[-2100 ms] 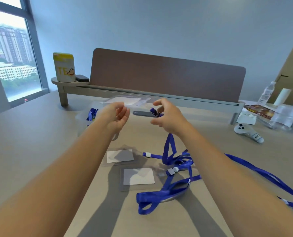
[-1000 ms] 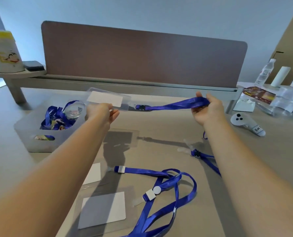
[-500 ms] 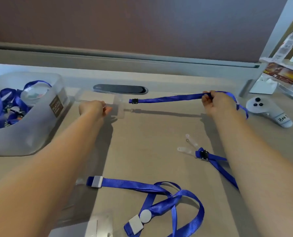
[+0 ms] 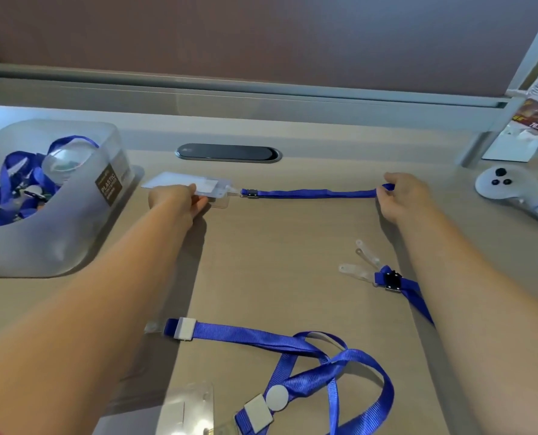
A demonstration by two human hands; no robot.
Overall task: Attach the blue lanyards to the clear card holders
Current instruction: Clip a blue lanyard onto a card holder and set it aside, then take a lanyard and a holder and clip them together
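My left hand (image 4: 175,200) pinches a clear card holder (image 4: 195,186) with a white card inside, low over the table near the bin. Its clear strap joins the black clip of a blue lanyard (image 4: 311,193), which stretches straight to the right. My right hand (image 4: 401,196) is closed on the lanyard's far end. A second blue lanyard (image 4: 292,350) lies looped near the front edge, by another clear card holder (image 4: 186,409). A third lanyard end (image 4: 399,285) with clear straps lies beside my right forearm.
A translucent plastic bin (image 4: 82,233) at the left holds more blue lanyards. A black oval cable port (image 4: 227,152) sits behind the stretched lanyard. A white controller (image 4: 512,191) lies at the right. A brown divider panel (image 4: 261,39) stands along the back.
Both hands have lowered the joined holder and lanyard toward the table and pulled the strap out straight. The view has tilted down and moved closer to the desk.
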